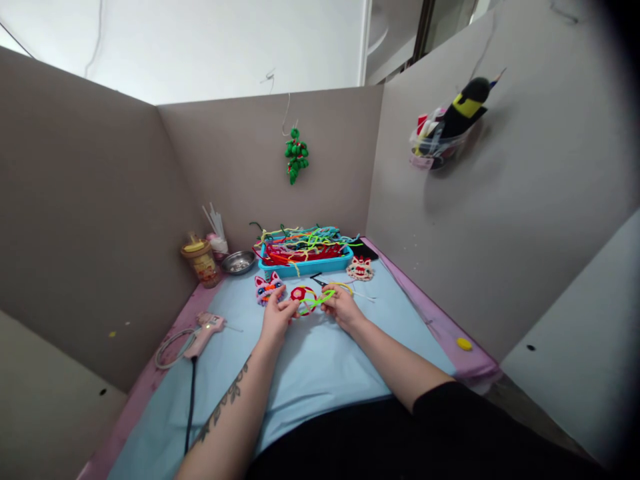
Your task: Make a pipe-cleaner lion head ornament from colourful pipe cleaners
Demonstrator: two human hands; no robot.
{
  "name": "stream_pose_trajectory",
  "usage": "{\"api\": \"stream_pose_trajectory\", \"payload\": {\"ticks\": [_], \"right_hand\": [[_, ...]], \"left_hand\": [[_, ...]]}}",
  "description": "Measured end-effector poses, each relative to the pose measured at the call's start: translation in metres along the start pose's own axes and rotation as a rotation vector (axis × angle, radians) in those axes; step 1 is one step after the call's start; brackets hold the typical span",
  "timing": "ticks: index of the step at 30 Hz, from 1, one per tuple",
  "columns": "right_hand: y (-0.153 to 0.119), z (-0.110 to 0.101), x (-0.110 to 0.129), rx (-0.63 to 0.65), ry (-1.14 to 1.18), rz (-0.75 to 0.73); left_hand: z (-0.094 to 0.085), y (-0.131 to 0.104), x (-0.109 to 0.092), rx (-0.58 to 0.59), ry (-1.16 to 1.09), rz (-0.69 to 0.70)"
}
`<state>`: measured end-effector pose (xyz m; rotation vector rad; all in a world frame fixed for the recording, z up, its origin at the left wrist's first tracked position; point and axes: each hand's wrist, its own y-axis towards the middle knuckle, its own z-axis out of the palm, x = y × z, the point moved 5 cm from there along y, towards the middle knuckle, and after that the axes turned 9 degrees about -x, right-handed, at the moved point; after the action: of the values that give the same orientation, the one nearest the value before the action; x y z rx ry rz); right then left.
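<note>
The head view is looking down on a bench (310,373) covered with a light blue sheet, walled in by grey boards. Both hands are meeting near the middle of it over a small craft piece: a red ring (301,294) with a bright green pipe cleaner (320,301) looping out of it. The left hand (277,315) is pinching the red ring's near edge, its fingers closed on it, seemingly to keep it steady. The right hand (341,307) is gripping the far end of the green pipe cleaner, fingers curled around it, so the strand is stretching between the two hands just above the sheet.

A blue tray (305,265) heaped with coloured pipe cleaners is sitting just behind the hands, within easy reach. Two finished pieces, a pink mask (269,287) and a red-and-white mask (361,268), are lying on either side in front of the tray. A pink glue gun (206,331) is resting well to the left with its cord trailing off the near edge, beside a metal bowl (239,263) and a jar (201,261).
</note>
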<state>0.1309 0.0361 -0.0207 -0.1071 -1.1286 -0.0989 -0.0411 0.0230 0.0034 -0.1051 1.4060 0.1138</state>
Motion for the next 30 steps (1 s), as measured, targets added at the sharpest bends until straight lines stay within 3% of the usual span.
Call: {"api": "stream_pose_trajectory", "payload": {"ticks": [7,14,17,22,24,26,30], "right_hand": [[0.001,0.0,0.003,0.027,-0.062,-0.055],[-0.011,0.008,0.02,0.022,-0.423,-0.493],[-0.017,0.012,0.022,0.013,-0.569,-0.595],[-0.023,0.01,0.027,-0.085,-0.673,-0.719],[-0.029,0.009,0.032,-0.138,-0.71,-0.845],[-0.04,0.015,0.035,-0.076,-0.753,-1.009],[-0.062,0.04,0.023,0.274,-0.897,-1.139]], "left_hand": [[0.002,-0.001,0.001,0.048,-0.092,-0.077],[0.006,-0.004,0.003,0.046,-0.187,-0.133],[0.007,-0.007,0.004,0.03,-0.179,-0.161],[0.001,0.001,0.004,-0.082,-0.225,-0.12],[-0.003,0.005,0.006,-0.139,-0.266,-0.114],[-0.005,0.007,0.01,-0.169,-0.304,-0.133],[-0.002,0.005,0.013,-0.141,-0.357,-0.158]]}}
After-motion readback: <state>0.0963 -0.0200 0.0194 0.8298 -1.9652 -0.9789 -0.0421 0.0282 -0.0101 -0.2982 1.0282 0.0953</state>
